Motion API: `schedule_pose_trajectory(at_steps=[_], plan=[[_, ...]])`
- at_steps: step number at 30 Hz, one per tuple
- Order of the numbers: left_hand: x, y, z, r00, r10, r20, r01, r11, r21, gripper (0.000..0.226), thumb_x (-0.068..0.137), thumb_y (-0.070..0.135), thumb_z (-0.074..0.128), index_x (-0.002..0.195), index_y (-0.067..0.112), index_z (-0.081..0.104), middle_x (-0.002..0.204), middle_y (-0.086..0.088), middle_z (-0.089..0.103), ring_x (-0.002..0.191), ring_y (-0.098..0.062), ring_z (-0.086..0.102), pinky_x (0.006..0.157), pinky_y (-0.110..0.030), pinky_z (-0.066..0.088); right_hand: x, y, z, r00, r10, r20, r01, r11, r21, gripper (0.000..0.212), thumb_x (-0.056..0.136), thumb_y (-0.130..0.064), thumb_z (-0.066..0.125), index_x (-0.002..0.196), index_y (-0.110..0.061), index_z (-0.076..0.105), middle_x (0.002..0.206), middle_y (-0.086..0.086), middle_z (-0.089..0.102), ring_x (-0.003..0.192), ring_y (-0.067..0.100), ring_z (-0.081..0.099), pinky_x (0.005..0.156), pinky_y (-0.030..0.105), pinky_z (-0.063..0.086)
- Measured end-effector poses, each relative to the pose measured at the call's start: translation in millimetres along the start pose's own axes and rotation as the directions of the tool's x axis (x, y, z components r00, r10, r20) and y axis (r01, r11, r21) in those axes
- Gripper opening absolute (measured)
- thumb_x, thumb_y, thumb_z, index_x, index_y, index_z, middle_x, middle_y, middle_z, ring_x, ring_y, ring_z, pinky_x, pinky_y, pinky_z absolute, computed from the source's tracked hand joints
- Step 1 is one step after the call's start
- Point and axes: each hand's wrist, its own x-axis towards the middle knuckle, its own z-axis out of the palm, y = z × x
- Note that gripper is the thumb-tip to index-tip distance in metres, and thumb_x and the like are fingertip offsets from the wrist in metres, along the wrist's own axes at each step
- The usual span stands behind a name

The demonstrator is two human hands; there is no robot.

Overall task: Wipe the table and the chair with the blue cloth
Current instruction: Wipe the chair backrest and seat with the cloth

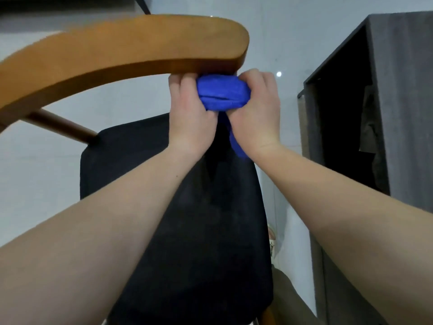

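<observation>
Both forearms fill the near foreground, reaching up and forward over the black seat (187, 231). Left hand (187, 109) and right hand (255, 106) sit close together, each with fingers curled round the blue cloth (222, 92), which is bunched between them. Cloth is wrapped just under the end of the curved wooden backrest (121, 50), apparently round the support post there; post itself hidden. A tail of cloth hangs down below the right palm.

Step in hand, judged: wiping the chair's frame where backrest meets its support. To do it well: keep cloth snug round the post, twist or slide it along the full length, then cover the underside and rounded end of the backrest. Left spindle (61, 125) looks not yet reached.

Dark cabinet (398, 102) stands right; pale tiled floor (35, 172) below. Table not clearly in view.
</observation>
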Motion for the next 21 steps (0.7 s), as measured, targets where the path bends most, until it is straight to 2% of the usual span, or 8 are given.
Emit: schedule_pose_trajectory(at_steps=[3, 5, 8, 10, 13, 15, 18, 21], plan=[[5.8, -7.3, 4.4, 0.999, -0.027, -0.043, 0.024, 0.998, -0.065, 0.025, 0.082, 0.005, 0.055, 0.107, 0.005, 0.057, 0.114, -0.005, 0.043, 0.084, -0.013, 0.049, 0.081, -0.015, 0.04, 4.2, -4.7, 11.6, 0.998, 0.046, -0.045, -0.047, 0.998, -0.031, 0.016, 0.078, -0.021, 0.058, 0.088, -0.028, 0.048, 0.098, -0.006, 0.054, 0.074, 0.008, 0.051, 0.065, 0.027, 0.042], [10.3, -20.4, 7.1, 0.995, -0.075, 0.069, 0.078, 0.996, -0.034, 0.022, 0.086, 0.009, 0.054, 0.108, 0.008, 0.057, 0.115, -0.006, 0.045, 0.081, -0.011, 0.052, 0.078, -0.016, 0.042, 5.7, 1.6, 23.1, 0.987, 0.158, -0.026, -0.16, 0.985, -0.064, 0.014, 0.078, -0.026, 0.056, 0.089, -0.028, 0.048, 0.096, -0.006, 0.059, 0.076, 0.01, 0.056, 0.066, 0.033, 0.047], [22.5, -40.0, 5.3, 0.939, -0.168, 0.301, 0.128, 0.98, 0.15, 0.011, 0.092, 0.021, 0.051, 0.1, 0.014, 0.051, 0.112, -0.007, 0.047, 0.087, -0.021, 0.055, 0.076, -0.029, 0.045, 2.5, 7.8, 38.2, 0.951, 0.31, 0.012, -0.309, 0.949, -0.054, 0.015, 0.078, -0.022, 0.055, 0.091, -0.026, 0.05, 0.091, -0.006, 0.063, 0.079, 0.012, 0.061, 0.075, 0.041, 0.053], [34.4, -40.6, -5.3, 0.914, -0.182, 0.363, 0.104, 0.969, 0.225, 0.012, 0.092, 0.027, 0.051, 0.098, 0.016, 0.048, 0.11, -0.008, 0.05, 0.087, -0.024, 0.055, 0.071, -0.031, 0.043, 3.6, 4.2, 42.1, 0.943, 0.333, 0.03, -0.331, 0.942, -0.057, 0.018, 0.078, -0.022, 0.057, 0.095, -0.024, 0.051, 0.091, -0.004, 0.063, 0.08, 0.012, 0.062, 0.077, 0.04, 0.054], [41.8, -36.9, -27.4, 0.902, -0.117, 0.416, 0.02, 0.973, 0.231, 0.012, 0.091, 0.026, 0.052, 0.095, 0.017, 0.046, 0.105, -0.008, 0.052, 0.087, -0.026, 0.055, 0.067, -0.028, 0.037, 3.4, -7.3, 44.6, 0.928, 0.366, 0.069, -0.366, 0.93, -0.006, 0.028, 0.076, -0.024, 0.061, 0.103, -0.022, 0.054, 0.091, -0.006, 0.065, 0.083, 0.013, 0.064, 0.081, 0.041, 0.056], [38.3, -40.2, -40.4, 0.911, -0.113, 0.398, 0.027, 0.976, 0.216, 0.011, 0.091, 0.024, 0.053, 0.096, 0.016, 0.046, 0.103, -0.007, 0.049, 0.084, -0.025, 0.054, 0.067, -0.028, 0.037, -0.1, -16.1, 47.1, 0.932, 0.35, 0.097, -0.351, 0.936, -0.005, 0.03, 0.075, -0.024, 0.061, 0.104, -0.023, 0.054, 0.091, -0.007, 0.066, 0.084, 0.013, 0.065, 0.082, 0.04, 0.056], [26.0, -48.6, -62.2, 0.944, -0.174, 0.278, 0.129, 0.976, 0.173, 0.012, 0.09, 0.024, 0.054, 0.098, 0.016, 0.05, 0.105, -0.006, 0.051, 0.076, -0.016, 0.051, 0.062, -0.023, 0.036, -7.9, -34.7, 59.1, 0.946, 0.285, 0.156, -0.287, 0.958, -0.013, 0.022, 0.076, -0.023, 0.06, 0.097, -0.024, 0.052, 0.087, -0.007, 0.065, 0.081, 0.013, 0.064, 0.079, 0.04, 0.055], [4.2, -60.3, -88.9, 0.957, -0.228, 0.182, 0.189, 0.96, 0.207, 0.015, 0.088, 0.025, 0.053, 0.099, 0.017, 0.051, 0.105, -0.006, 0.051, 0.078, -0.02, 0.052, 0.068, -0.029, 0.04, -17.8, -52.7, 80.7, 0.95, 0.212, 0.23, -0.199, 0.977, -0.08, 0.021, 0.074, -0.023, 0.055, 0.095, -0.026, 0.052, 0.089, -0.004, 0.064, 0.081, 0.017, 0.063, 0.075, 0.044, 0.055]])
